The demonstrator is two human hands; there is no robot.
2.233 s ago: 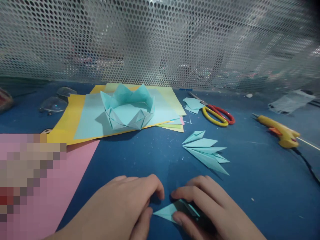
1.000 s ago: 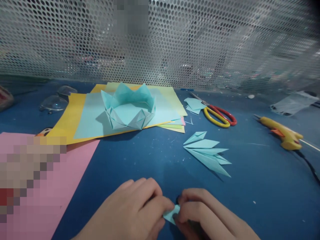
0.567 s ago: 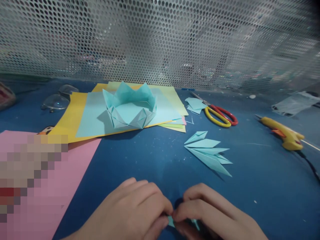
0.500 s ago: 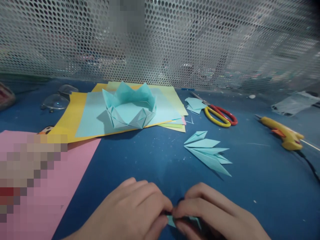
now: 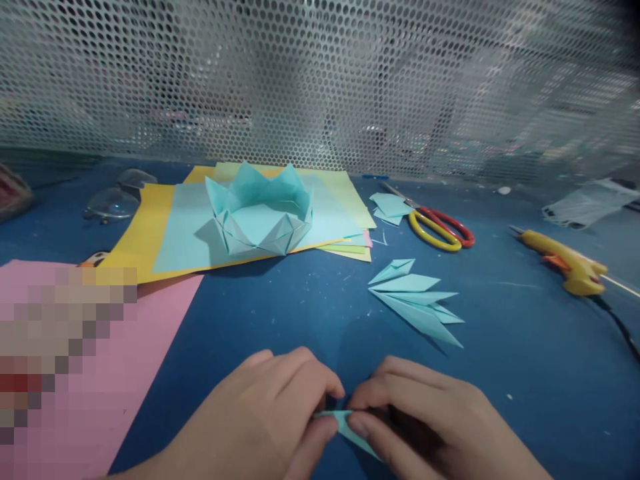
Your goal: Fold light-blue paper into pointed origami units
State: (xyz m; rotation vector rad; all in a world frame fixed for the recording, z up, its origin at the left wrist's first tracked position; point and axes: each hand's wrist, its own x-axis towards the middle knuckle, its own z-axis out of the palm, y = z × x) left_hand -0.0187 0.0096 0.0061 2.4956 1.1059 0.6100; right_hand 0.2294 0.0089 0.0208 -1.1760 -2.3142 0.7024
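Note:
Low in the view, a small folded piece of light blue paper [image 5: 345, 423] is pinched between both hands. My left hand [image 5: 270, 413] grips its left end between thumb and fingers. On its right part, my right hand [image 5: 425, 413] presses with thumb and fingertips, hiding some of the paper. Just beyond lies a fan of folded light blue paper petals [image 5: 417, 297] on the blue table. Farther back, a light blue paper ring with pointed tips [image 5: 260, 230] stands on stacked coloured sheets.
Scissors [image 5: 440, 230] with red and yellow handles lie beside paper scraps [image 5: 390, 207]. A yellow glue gun [image 5: 563, 261] is at right, its cord trailing. Pink paper [image 5: 155, 347], partly under a blurred patch, is at left, near eyeglasses [image 5: 113, 200]. Perforated metal [image 5: 330, 87] rises behind.
My left index finger has lifted slightly off the paper, and my right thumb now shows on top of it. More of the folded paper is visible between the hands.

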